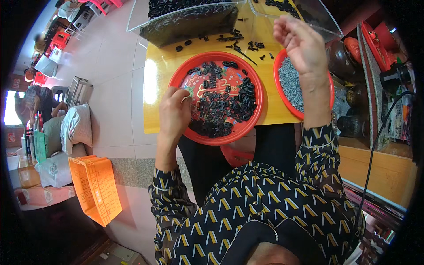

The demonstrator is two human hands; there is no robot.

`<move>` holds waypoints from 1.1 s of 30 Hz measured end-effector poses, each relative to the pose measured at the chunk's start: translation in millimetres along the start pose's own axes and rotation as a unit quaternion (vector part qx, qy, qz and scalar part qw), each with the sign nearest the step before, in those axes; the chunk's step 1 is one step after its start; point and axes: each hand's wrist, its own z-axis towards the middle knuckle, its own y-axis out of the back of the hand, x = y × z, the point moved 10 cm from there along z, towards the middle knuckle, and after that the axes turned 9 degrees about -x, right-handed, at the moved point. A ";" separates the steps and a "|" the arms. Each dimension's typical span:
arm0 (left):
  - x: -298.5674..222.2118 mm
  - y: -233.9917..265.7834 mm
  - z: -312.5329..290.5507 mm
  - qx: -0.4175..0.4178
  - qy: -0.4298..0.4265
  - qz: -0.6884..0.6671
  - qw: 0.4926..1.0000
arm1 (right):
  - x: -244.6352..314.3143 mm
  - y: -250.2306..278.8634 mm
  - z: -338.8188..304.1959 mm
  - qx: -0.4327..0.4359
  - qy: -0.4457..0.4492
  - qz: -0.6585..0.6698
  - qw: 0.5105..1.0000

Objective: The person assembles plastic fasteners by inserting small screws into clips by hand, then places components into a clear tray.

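A round red tray [175, 76] on the yellow table holds many small black plastic parts [247, 99]. Over its left rim is my left hand [173, 110], with thumb and fingers pinched together; whatever is between them is too small to make out. My right hand [300, 44] is raised at the right of the table, beside the clear bin, its fingers curled in and their contents hidden. Below the right wrist sits a red basin [276, 66] full of grey screws [290, 84], partly covered by my forearm.
A clear bin [190, 24] of black parts stands at the table's far side, another clear bin [322, 20] at far right. Loose black pieces [236, 35] lie on the yellow table [152, 101]. An orange crate [95, 187] and white sacks [77, 126] are on the left. A black cable [375, 145] hangs at right.
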 end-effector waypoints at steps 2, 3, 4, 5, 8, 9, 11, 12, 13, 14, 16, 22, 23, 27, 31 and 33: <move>-2.3 -23.2 2.0 0.069 -0.097 0.093 0.989 | -20.1 2.1 -18.2 -0.032 0.003 -0.028 0.999; 3.6 -33.4 2.4 0.096 -0.093 0.140 0.981 | -33.6 -0.4 -27.8 -0.013 -0.012 -0.094 0.995; 4.8 -35.2 4.1 0.096 -0.093 0.136 0.982 | -46.9 -2.8 -36.3 0.006 -0.028 -0.160 0.987; 6.3 -38.3 3.4 0.104 -0.109 0.150 0.977 | -55.4 -3.6 -44.3 0.004 -0.028 -0.162 0.986; 0.5 -51.3 4.1 0.124 -0.140 0.184 0.965 | -69.2 -20.4 -59.9 0.098 0.075 -0.433 0.893; -0.2 -52.0 3.7 0.132 -0.148 0.216 0.956 | -69.7 -24.6 -63.9 0.109 0.098 -0.474 0.868; -1.2 -52.8 1.2 0.130 -0.151 0.234 0.951 | -71.4 -30.1 -67.6 0.120 0.121 -0.514 0.841; -1.2 -53.1 -0.3 0.129 -0.154 0.253 0.946 | -73.0 -35.7 -69.9 0.143 0.168 -0.553 0.803; -1.7 -51.6 -1.5 0.129 -0.155 0.253 0.946 | -75.5 -41.8 -73.6 0.165 0.214 -0.589 0.762; 0.6 -49.7 -3.1 0.134 -0.137 0.229 0.954 | -80.5 -41.5 -73.7 0.166 0.214 -0.588 0.762; 2.4 -44.3 -2.2 0.139 -0.118 0.207 0.961 | -95.9 -53.0 -81.1 0.221 0.244 -0.624 0.708; 6.7 -22.8 9.1 0.126 -0.069 0.095 0.985 | -123.0 -71.8 -97.5 0.293 0.244 -0.659 0.648; 4.2 -16.4 10.9 0.112 -0.074 0.093 0.987 | -124.5 -72.7 -98.4 0.295 0.245 -0.656 0.650; -5.6 -16.4 11.6 0.122 -0.102 0.103 0.982 | -128.2 -76.3 -99.5 0.302 0.246 -0.662 0.640; -1.0 -40.1 6.6 0.151 -0.111 0.162 0.969 | -135.1 -74.2 -98.9 0.314 0.232 -0.675 0.626; -0.8 -48.1 6.6 0.185 -0.093 0.181 0.961 | -135.7 -72.6 -98.1 0.313 0.228 -0.679 0.624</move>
